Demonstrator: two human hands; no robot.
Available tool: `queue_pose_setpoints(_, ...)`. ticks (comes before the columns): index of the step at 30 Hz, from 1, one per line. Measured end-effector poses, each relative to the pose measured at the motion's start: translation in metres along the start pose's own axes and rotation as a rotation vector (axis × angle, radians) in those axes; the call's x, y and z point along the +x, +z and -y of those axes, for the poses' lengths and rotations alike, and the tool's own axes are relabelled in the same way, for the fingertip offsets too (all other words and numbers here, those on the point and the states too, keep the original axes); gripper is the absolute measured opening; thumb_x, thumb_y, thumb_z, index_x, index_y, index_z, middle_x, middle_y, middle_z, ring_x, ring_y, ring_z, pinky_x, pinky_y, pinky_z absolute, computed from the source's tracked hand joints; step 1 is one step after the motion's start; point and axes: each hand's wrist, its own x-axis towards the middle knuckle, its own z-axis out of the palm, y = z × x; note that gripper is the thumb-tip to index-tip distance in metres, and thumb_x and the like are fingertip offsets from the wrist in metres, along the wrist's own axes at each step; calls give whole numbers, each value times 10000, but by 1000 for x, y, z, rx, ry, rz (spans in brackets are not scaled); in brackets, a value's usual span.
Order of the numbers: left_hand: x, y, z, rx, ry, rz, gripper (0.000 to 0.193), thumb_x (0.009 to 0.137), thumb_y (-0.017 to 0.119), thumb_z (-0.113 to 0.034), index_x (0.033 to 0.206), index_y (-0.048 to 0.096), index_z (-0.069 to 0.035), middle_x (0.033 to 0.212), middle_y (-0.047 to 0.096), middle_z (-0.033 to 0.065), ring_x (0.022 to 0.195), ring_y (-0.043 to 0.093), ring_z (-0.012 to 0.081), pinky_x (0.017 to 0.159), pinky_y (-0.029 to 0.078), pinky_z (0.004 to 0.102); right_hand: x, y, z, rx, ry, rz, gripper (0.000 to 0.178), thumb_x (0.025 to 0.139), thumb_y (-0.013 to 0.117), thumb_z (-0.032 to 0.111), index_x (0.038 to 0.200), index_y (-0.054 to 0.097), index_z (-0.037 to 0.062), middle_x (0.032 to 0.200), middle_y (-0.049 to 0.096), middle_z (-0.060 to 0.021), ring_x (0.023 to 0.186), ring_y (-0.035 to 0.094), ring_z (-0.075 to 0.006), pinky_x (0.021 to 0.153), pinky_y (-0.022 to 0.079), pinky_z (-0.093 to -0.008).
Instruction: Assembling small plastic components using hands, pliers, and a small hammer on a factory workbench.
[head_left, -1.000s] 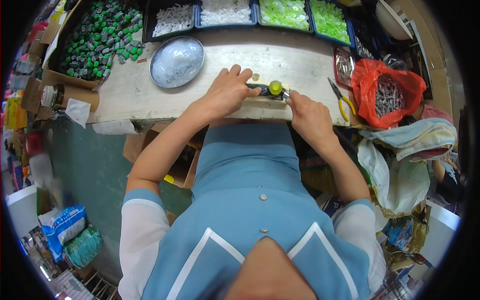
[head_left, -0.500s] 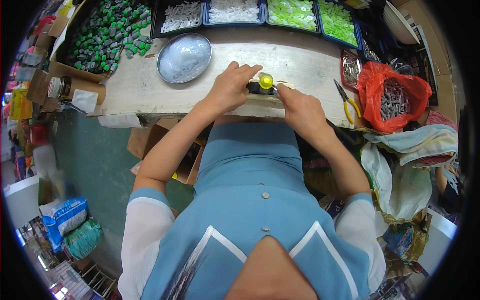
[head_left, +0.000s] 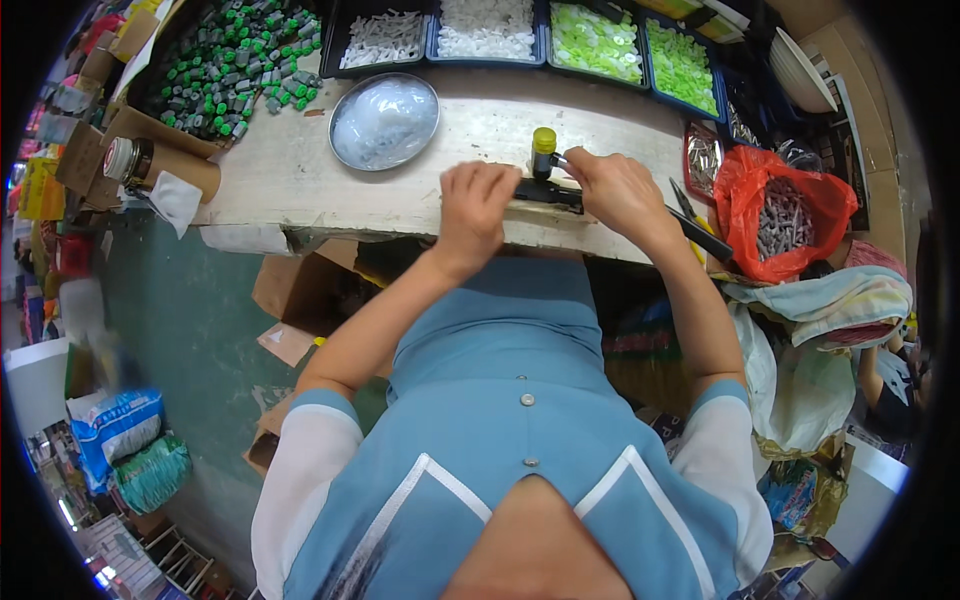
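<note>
My right hand [head_left: 625,200] is wrapped round a small mallet [head_left: 543,152] with a yellow-ended dark head, a metal shaft and a black grip that runs out past my wrist. The head stands just over a black elongated piece [head_left: 548,194], which lies along a narrow wooden block [head_left: 555,212] at the table's near edge; whether they touch is unclear. At the left end of the black piece, my left hand [head_left: 472,215] has its fingers curled and gathered. Whatever they pinch is hidden, and the fingertips are slightly blurred.
A metal dish [head_left: 385,160] holds clear plastic. Trays of small white and green parts [head_left: 595,45] line the back. Grey-green pieces [head_left: 230,70] fill a carton at left. Pliers [head_left: 683,200], a red bag [head_left: 735,190] of grey parts and a jar [head_left: 122,158] flank the worktop [head_left: 290,190].
The mallet head has tipped from showing its yellow end to showing its side. My left fingers have curled in from a spread pose, and the hand sits lower. The view has shifted slightly.
</note>
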Motion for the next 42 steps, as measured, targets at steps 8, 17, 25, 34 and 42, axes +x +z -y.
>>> queue_pose_setpoints(8,-29,27,-28,-49,106,107,443,700,520,-25,1138,531,41,1267,465,178,1230,390,338,1034,273,465,8,22,24,28,-69,-47,154,768,539,157,900,524,79,712,611,-159,698,587,-376,599,448,-460)
queue_pose_setpoints(17,-30,27,-27,-103,84,82,406,710,511,-19,1106,536,65,1253,476,177,1232,395,331,1051,263,465,14,26,29,34,-63,-99,118,788,526,160,881,542,89,687,610,-160,673,589,-368,574,449,-463)
queue_pose_setpoints(25,-19,23,-25,-154,140,5,291,679,535,-4,956,586,66,1080,551,198,1060,508,365,956,367,475,2,26,29,-16,-72,-106,208,822,537,199,1011,577,123,727,624,-142,665,604,-337,576,466,-434)
queue_pose_setpoints(34,16,12,20,-191,209,202,318,660,526,24,969,585,-17,928,543,121,889,505,275,752,398,363,-40,45,-72,-179,243,-491,206,870,509,212,1032,572,101,719,595,-126,649,589,-309,561,446,-419)
queue_pose_setpoints(42,71,25,53,-132,347,113,213,628,554,-16,840,566,-36,860,533,101,833,496,258,725,384,357,-16,24,-109,-98,125,-681,97,783,584,85,868,618,56,878,542,-102,854,512,-276,714,398,-391)
